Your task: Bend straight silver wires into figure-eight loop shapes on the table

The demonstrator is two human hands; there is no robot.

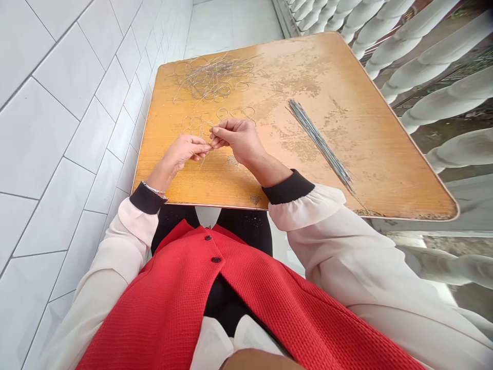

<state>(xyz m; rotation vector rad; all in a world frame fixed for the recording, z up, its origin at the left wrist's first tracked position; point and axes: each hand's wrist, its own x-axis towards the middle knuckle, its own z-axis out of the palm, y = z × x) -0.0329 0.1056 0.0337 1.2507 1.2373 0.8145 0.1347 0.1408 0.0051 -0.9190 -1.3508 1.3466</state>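
The left hand (184, 153) and right hand (235, 140) pinch a thin metal wire (203, 162) between closed fingertips; round wire rings (197, 122) lie at twelve o'clock on the scuffed orange board (370, 169).

The right fingers (223, 134) hide the pinched wire's (204, 161) end.

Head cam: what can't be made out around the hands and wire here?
- Head view, thin wire: where it's pinched is hidden by the left hand and right hand.
- Head view, tangled wire pile: strands too fine to follow or count.
- Head view, straight wire bundle: too thin to count.
- Head view, brown object: cut off by the bottom edge, unidentifiable.
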